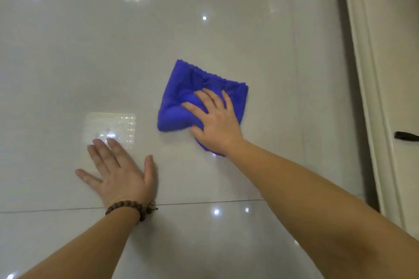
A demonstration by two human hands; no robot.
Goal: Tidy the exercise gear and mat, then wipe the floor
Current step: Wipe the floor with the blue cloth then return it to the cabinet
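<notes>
Floor-wiping step: right hand (217,125) pressing blue cloth (192,88) on glossy floor (249,29), fingers spread flat; left hand (120,172) bracing, fingers apart; next likely calling for sweeping unwiped tile

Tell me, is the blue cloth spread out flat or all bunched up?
Bunched up. The blue cloth lies on the floor in thick folds, and the right hand presses on it.

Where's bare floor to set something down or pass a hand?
Bare floor: the whole stretch beyond the left hand and left of the blue cloth; also between cloth and door frame, and between the forearms. Crowded only where the right hand presses the cloth.
</notes>
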